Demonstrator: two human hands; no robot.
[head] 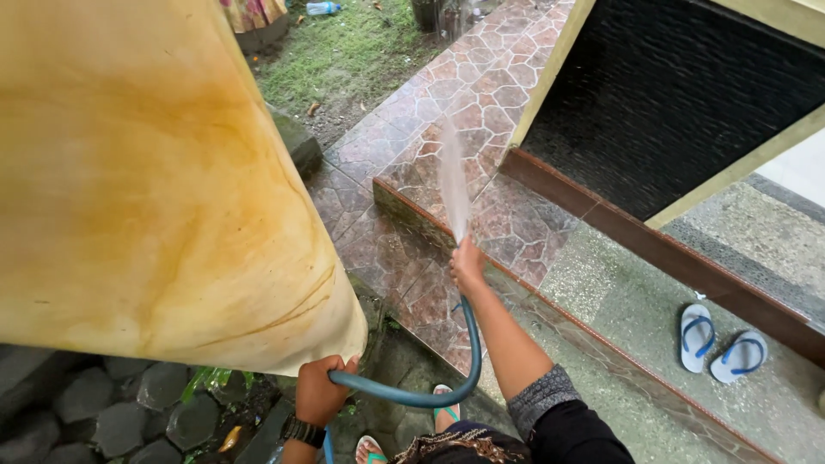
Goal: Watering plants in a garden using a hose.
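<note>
Hose (430,397), one, blue-green, runs in a curve between my two hands. I see my left hand (320,391) clamped around it low in the frame, just under the lower edge of the big yellow pillar (146,189); a dark watch (302,431) sits on that wrist. My right hand (467,266) is closed on the hose's far end, arm stretched forward, sleeve pushed up to the elbow. Hands are well apart, one on each end of the visible loop. One jet of water (453,176) shoots from the right hand up and away, over the tiled step.

Counts: one hose, one water stream, two hands, both mine. Two sandals (720,344), white with blue straps, lie side by side on the pebbled concrete floor (653,318) at right, well apart from the hose. Two feet (404,425) of mine show at the bottom in teal-strapped flip-flops, right under the hose's bend.

Ground: reddish-brown stone-pattern tiles (481,112) run as a path toward the top, with one raised step edge (412,215) crossing just ahead of the right hand. One dark textured wall panel (679,94) with a pale yellow frame stands at upper right. Grass patch (344,51) at top, one plastic bottle (323,8) lying on it, far off. Dark hexagonal pavers (94,412) at lower left, a few green leaves (210,378) beside the left hand. Tiles look wet near the step.
</note>
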